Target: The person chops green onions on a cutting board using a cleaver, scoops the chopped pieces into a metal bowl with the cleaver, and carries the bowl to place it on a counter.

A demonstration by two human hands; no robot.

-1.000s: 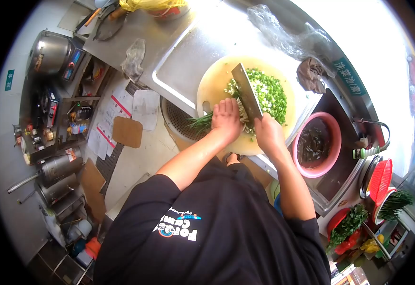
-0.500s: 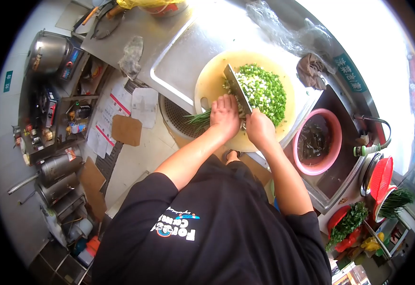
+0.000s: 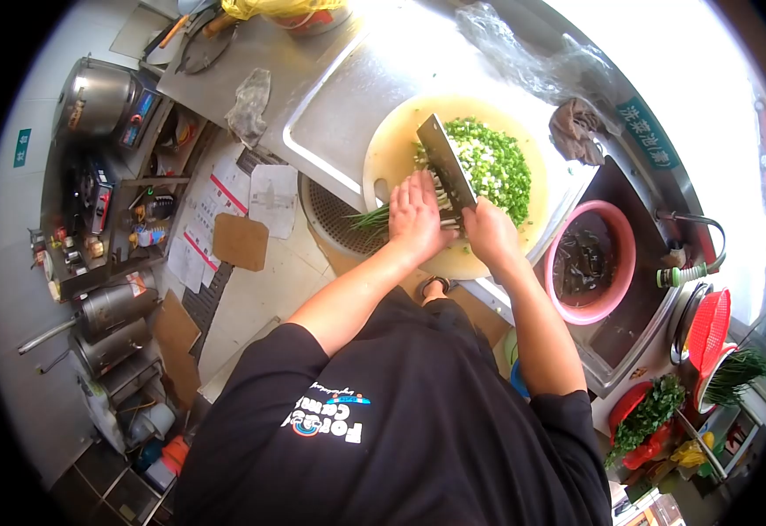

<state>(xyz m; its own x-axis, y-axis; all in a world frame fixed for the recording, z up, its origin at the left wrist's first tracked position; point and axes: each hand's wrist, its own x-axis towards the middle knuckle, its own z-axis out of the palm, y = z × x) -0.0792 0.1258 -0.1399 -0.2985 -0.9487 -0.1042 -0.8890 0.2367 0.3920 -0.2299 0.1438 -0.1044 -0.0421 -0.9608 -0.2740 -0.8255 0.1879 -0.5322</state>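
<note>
On a round yellowish cutting board (image 3: 391, 140) lies a heap of chopped green onion (image 3: 501, 167). My right hand (image 3: 491, 233) is closed round the handle of a wide-bladed cleaver (image 3: 446, 159), whose blade stands on edge between the heap and my left hand. Pressed down on a bundle of uncut green onions (image 3: 370, 218), my left hand (image 3: 417, 219) has its fingers together beside the blade. The green tips stick out to the left past the board's edge. My palm hides the middle of the bundle.
Right of the board, a pink basin (image 3: 626, 263) with dark contents stands in a sink (image 3: 633, 346). A brown cloth (image 3: 573, 131) and clear plastic (image 3: 523, 57) lie behind. Red baskets (image 3: 709, 329) with greens are at the right, and a perforated round container (image 3: 334, 219) is below the counter.
The cleaver has shifted a little left across the bundle since the oldest frame, and its blade has tilted. My left thumb now spreads out toward the blade.
</note>
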